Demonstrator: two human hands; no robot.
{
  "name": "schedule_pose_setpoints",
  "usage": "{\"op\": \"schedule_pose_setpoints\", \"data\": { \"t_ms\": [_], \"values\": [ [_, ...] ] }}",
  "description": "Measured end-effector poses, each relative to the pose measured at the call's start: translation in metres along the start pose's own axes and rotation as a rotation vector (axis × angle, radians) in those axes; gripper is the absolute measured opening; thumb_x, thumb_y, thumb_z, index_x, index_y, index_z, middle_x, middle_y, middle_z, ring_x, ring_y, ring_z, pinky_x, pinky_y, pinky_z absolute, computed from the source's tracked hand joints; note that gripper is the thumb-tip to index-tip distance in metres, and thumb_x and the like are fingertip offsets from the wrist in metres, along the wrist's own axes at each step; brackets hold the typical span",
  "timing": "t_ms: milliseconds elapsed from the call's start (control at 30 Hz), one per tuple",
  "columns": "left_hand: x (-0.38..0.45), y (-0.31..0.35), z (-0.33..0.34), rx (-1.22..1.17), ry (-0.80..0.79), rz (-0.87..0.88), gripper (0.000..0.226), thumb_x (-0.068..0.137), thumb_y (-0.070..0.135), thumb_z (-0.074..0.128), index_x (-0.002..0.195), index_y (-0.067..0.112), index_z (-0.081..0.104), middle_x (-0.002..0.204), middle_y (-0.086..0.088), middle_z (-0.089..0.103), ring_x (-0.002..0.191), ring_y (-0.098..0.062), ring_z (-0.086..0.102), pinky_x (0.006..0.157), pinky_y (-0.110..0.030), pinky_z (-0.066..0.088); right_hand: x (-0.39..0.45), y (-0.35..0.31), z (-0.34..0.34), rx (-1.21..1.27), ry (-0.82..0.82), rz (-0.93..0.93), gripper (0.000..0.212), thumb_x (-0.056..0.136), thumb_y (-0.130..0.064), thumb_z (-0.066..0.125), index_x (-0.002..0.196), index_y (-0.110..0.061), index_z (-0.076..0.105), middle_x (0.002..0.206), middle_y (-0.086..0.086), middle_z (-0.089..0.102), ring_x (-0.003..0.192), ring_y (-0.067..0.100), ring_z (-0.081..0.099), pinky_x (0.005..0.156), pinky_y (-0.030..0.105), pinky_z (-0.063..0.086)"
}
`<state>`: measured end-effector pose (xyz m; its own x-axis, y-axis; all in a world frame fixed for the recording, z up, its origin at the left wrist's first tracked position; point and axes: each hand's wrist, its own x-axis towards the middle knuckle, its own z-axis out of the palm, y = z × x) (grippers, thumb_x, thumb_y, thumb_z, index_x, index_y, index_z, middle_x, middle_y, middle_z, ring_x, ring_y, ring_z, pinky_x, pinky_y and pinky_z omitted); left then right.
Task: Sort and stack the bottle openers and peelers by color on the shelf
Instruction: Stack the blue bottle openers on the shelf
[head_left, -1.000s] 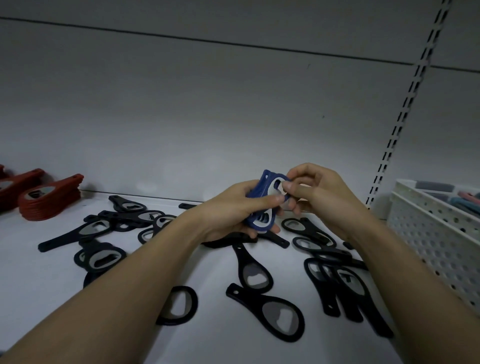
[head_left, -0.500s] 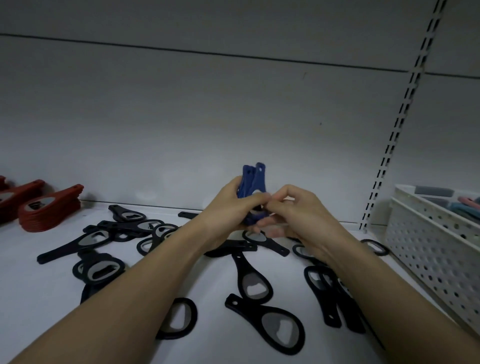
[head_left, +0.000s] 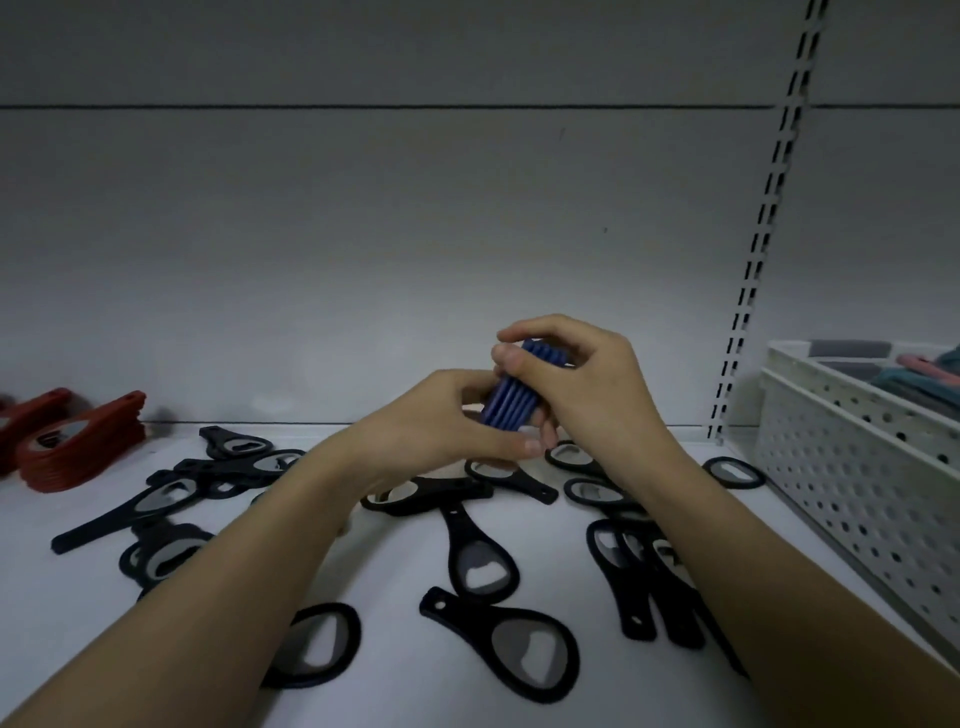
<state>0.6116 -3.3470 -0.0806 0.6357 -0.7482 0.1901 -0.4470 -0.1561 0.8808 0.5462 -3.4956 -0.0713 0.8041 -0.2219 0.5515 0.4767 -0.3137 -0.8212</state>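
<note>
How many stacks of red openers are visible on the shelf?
2. One red stack lies at the far left of the shelf, against the back wall. A second red stack sits further left, cut by the frame edge; more may lie out of view.

White shelf (head_left: 395, 561) carried loose black bottle openers (head_left: 483, 556) scattered across its middle, several overlapping. Two stacks of red openers (head_left: 83, 447) sat at far left near the back wall. White perforated basket (head_left: 852, 467) stood on the right edge, one black opener just beside it.
</note>
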Motion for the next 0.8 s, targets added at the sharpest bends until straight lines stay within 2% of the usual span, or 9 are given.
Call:
{"op": "schedule_pose_setpoints", "data": {
  "t_ms": [67, 100, 233, 300, 400, 500, 600, 700, 800],
  "values": [
    [-0.003, 0.006, 0.001, -0.036, -0.041, -0.012, 0.025, 0.087, 0.011, 0.072, 0.111, 0.011, 0.067, 0.109, -0.007, 0.07, 0.102, -0.022, 0.07, 0.079, -0.029, 0.059, 0.0, -0.001, -0.004, 0.026, 0.027, 0.01, 0.014, 0.084, -0.021, 0.075, 0.097, -0.019, 0.075, 0.083, 0.007, 0.072, 0.067, 0.039, 0.066, 0.052, 0.047, 0.057],
    [-0.001, 0.01, 0.002, -0.029, -0.048, -0.017, 0.028, 0.088, 0.011, 0.071, 0.115, 0.011, 0.065, 0.111, -0.009, 0.069, 0.103, -0.022, 0.071, 0.079, -0.031, 0.06, 0.0, -0.002, -0.006, 0.04, 0.033, 0.011, 0.016, 0.084, -0.021, 0.075, 0.1, -0.019, 0.075, 0.083, 0.006, 0.072, 0.071, 0.039, 0.067, 0.056, 0.046, 0.058],
    [0.017, 0.039, -0.003, 0.036, -0.066, -0.014, 0.042, 0.088, 0.014, 0.071, 0.128, 0.016, 0.058, 0.11, -0.009, 0.072, 0.1, -0.022, 0.072, 0.079, -0.033, 0.06, 0.005, -0.002, -0.017, 0.154, 0.052, 0.006, 0.027, 0.09, -0.016, 0.069, 0.116, -0.024, 0.071, 0.102, 0.0, 0.07, 0.081, 0.005, 0.071, 0.063, 0.016, 0.055],
    [0.024, 0.055, -0.006, 0.044, -0.091, -0.052, 0.041, 0.089, 0.017, 0.07, 0.128, 0.012, 0.057, 0.112, -0.012, 0.071, 0.101, -0.025, 0.071, 0.079, -0.034, 0.061, 0.007, -0.003, -0.023, 0.21, 0.082, 0.01, 0.027, 0.091, -0.018, 0.067, 0.116, -0.027, 0.07, 0.105, 0.001, 0.07, 0.083, 0.005, 0.072, 0.063, 0.018, 0.056],
    [0.022, 0.064, -0.009, 0.056, -0.123, -0.12, 0.041, 0.089, 0.016, 0.069, 0.127, 0.007, 0.055, 0.112, -0.015, 0.07, 0.103, -0.027, 0.07, 0.082, -0.037, 0.06, 0.007, -0.005, -0.024, 0.252, 0.078, 0.043, 0.025, 0.09, -0.02, 0.068, 0.114, -0.027, 0.071, 0.098, 0.007, 0.074, 0.083, 0.021, 0.073, 0.064, 0.031, 0.061],
    [0.006, 0.058, -0.009, 0.136, -0.107, -0.13, 0.046, 0.09, 0.021, 0.07, 0.131, 0.011, 0.052, 0.114, -0.012, 0.069, 0.102, -0.025, 0.071, 0.078, -0.039, 0.061, 0.004, -0.006, -0.018, 0.217, -0.011, 0.077, 0.027, 0.088, -0.023, 0.068, 0.115, -0.028, 0.071, 0.097, 0.003, 0.075, 0.089, 0.032, 0.071, 0.072, 0.043, 0.062],
    [-0.021, 0.05, -0.011, 0.125, -0.035, -0.106, 0.04, 0.089, 0.021, 0.072, 0.125, 0.01, 0.057, 0.11, -0.013, 0.07, 0.102, -0.032, 0.068, 0.077, -0.038, 0.062, -0.004, -0.011, -0.004, 0.223, -0.133, 0.113, 0.033, 0.081, -0.032, 0.067, 0.114, -0.03, 0.071, 0.101, 0.001, 0.074, 0.093, 0.029, 0.072, 0.077, 0.047, 0.061],
    [-0.053, 0.043, -0.023, 0.091, 0.063, -0.102, 0.035, 0.089, 0.018, 0.073, 0.121, 0.006, 0.062, 0.11, -0.011, 0.069, 0.099, -0.032, 0.07, 0.076, -0.036, 0.062, -0.007, -0.023, 0.019, 0.298, -0.251, 0.168, 0.032, 0.086, -0.027, 0.063, 0.117, -0.026, 0.069, 0.108, 0.003, 0.073, 0.094, 0.026, 0.071, 0.072, 0.041, 0.06],
    [-0.088, 0.037, -0.047, 0.067, 0.174, -0.109, 0.036, 0.088, 0.02, 0.074, 0.12, 0.009, 0.063, 0.103, -0.01, 0.072, 0.091, -0.024, 0.073, 0.077, -0.035, 0.062, -0.009, -0.037, 0.055, 0.284, -0.326, 0.22, 0.032, 0.097, -0.025, 0.056, 0.129, -0.023, 0.06, 0.113, 0.008, 0.068, 0.078, 0.023, 0.068, 0.06, 0.031, 0.056]
  ]
}}
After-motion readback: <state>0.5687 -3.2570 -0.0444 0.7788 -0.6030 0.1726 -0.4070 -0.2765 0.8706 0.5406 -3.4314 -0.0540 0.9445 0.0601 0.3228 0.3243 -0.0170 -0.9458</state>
